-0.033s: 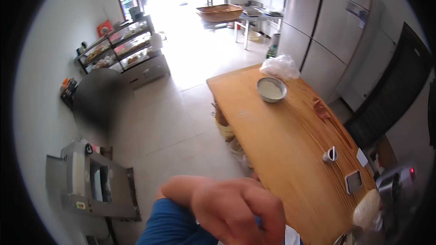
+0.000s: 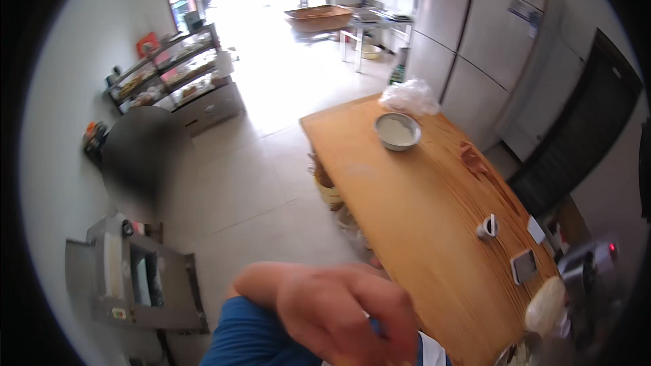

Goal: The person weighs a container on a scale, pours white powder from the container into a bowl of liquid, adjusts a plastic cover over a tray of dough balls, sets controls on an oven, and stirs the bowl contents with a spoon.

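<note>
My left hand (image 2: 339,308) is raised close in at the lower middle, its fingers curled down. The bare forearm comes out of a blue sleeve (image 2: 247,332). Bits of blue and white cloth (image 2: 432,351) show between and beside the fingers; whatever the fingers hold, if anything, is hidden. I cannot make out my right hand. Just beyond the curled hand lies the long wooden table (image 2: 407,217). On its far end stands a metal bowl (image 2: 397,131) of whitish contents, next to a crumpled clear plastic bag (image 2: 410,97).
A small cup (image 2: 487,228), a phone-like device (image 2: 523,266) and a bagged pale lump (image 2: 546,305) lie along the table's right side. A steel fridge (image 2: 468,47) stands beyond. On the left are a steel machine (image 2: 108,264) and a display shelf (image 2: 169,74).
The whole view has shifted slightly, so the table and room sit a little further left. My left hand stays curled in nearly the same place.
</note>
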A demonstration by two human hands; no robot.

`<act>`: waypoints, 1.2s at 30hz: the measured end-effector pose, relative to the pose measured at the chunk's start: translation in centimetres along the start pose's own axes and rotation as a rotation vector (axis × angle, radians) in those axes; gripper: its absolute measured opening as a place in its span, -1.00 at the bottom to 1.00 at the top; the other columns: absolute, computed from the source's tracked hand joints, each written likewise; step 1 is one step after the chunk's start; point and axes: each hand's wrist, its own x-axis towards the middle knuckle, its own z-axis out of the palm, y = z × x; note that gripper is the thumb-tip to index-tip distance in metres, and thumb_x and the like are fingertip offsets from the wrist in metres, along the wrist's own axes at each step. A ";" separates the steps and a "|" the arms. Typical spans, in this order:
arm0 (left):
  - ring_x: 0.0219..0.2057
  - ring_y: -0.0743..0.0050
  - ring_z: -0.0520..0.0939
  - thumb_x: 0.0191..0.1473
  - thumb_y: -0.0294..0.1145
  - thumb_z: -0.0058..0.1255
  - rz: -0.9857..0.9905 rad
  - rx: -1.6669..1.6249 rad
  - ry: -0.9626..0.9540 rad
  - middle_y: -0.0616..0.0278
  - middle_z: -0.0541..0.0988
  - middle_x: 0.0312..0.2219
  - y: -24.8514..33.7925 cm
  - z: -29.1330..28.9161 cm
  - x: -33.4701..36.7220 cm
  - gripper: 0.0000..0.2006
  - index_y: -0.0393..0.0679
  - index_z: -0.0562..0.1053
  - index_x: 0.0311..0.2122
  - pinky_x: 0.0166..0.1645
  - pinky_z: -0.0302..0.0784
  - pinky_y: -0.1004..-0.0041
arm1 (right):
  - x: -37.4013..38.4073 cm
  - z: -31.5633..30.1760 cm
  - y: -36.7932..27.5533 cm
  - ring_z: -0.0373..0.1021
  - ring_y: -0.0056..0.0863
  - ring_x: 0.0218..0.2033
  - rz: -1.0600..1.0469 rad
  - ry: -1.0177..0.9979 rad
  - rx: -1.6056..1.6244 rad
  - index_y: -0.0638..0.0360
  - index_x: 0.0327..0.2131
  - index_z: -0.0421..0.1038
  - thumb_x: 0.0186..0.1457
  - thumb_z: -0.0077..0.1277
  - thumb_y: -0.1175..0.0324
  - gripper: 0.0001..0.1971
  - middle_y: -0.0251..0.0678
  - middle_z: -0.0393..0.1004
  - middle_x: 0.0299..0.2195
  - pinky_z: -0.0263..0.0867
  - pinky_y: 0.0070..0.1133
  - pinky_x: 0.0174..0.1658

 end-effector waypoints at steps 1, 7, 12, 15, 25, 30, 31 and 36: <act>-0.44 -0.06 0.57 -0.04 -0.53 0.01 -0.031 0.030 -0.003 -0.09 0.48 -0.47 -0.2 -1.3 -0.3 -0.89 -0.33 0.47 -0.54 -0.40 0.55 0.31 | -1.4 -0.1 -0.3 0.39 -0.32 -0.31 0.031 0.021 0.000 0.12 -0.34 0.45 -0.10 0.02 0.23 -0.76 -0.18 0.48 -0.36 0.29 -0.42 -0.20; -0.38 0.54 0.47 -0.05 -0.36 0.07 -0.565 -0.097 0.821 0.22 0.45 -0.34 -7.9 -13.3 -12.9 -0.77 -0.22 0.39 -0.28 -0.31 0.41 0.54 | -3.9 2.6 -5.7 0.39 -0.29 -0.33 0.107 0.084 0.036 0.12 -0.36 0.44 -0.10 0.01 0.24 -0.77 -0.19 0.47 -0.38 0.29 -0.39 -0.23; -0.44 0.64 0.45 0.03 -0.41 -0.06 -0.899 -0.178 1.230 0.35 0.44 -0.40 -18.1 -19.8 -26.4 -0.84 -0.13 0.33 -0.25 -0.41 0.37 0.63 | -7.8 5.9 -8.6 0.39 -0.27 -0.35 0.210 0.126 0.062 0.13 -0.38 0.43 -0.10 0.00 0.24 -0.78 -0.20 0.46 -0.40 0.29 -0.37 -0.26; -0.54 0.68 0.42 0.01 -0.42 -0.07 -1.151 -0.145 1.230 0.42 0.42 -0.51 -22.8 -22.3 -29.8 -0.90 -0.07 0.36 -0.31 -0.45 0.40 0.60 | -11.4 8.4 -11.0 0.38 -0.25 -0.36 0.278 0.162 0.087 0.13 -0.39 0.43 -0.10 0.00 0.24 -0.79 -0.20 0.46 -0.41 0.29 -0.36 -0.27; -0.58 0.49 0.54 -0.10 -0.57 0.07 -1.342 -0.091 0.997 0.24 0.49 -0.57 -36.3 -32.1 -41.8 -0.91 -0.24 0.41 -0.44 -0.61 0.45 0.58 | -25.2 14.4 -20.8 0.35 -0.22 -0.21 0.665 0.395 0.316 0.12 -0.28 0.42 -0.06 0.01 0.20 -0.72 -0.16 0.43 -0.25 0.26 -0.43 -0.12; -0.54 0.37 0.46 0.05 -0.33 -0.09 -1.505 0.117 1.103 0.20 0.46 -0.54 -39.2 -33.1 -41.7 -0.84 -0.21 0.39 -0.33 -0.46 0.42 0.42 | -33.4 23.1 -22.5 0.34 -0.22 -0.18 1.016 0.295 0.368 0.11 -0.27 0.42 -0.11 0.05 0.17 -0.68 -0.16 0.44 -0.27 0.25 -0.44 -0.10; -0.48 0.34 0.50 0.11 -0.25 -0.18 -1.528 0.121 1.142 0.18 0.49 -0.46 -39.3 -33.1 -41.5 -0.75 -0.20 0.38 -0.23 -0.43 0.44 0.40 | -34.4 24.6 -22.4 0.34 -0.22 -0.18 1.092 0.271 0.429 0.11 -0.27 0.43 -0.12 0.05 0.17 -0.67 -0.16 0.44 -0.27 0.25 -0.44 -0.10; -0.28 0.22 0.54 0.07 -0.13 -0.20 -1.559 0.326 1.339 0.04 0.50 -0.25 -38.5 -26.1 -36.9 -0.59 -0.24 0.33 -0.08 -0.29 0.49 0.34 | -37.3 29.4 -18.7 0.32 -0.22 -0.14 1.105 0.236 0.646 0.08 -0.25 0.43 -0.14 0.05 0.12 -0.64 -0.16 0.43 -0.24 0.24 -0.45 -0.07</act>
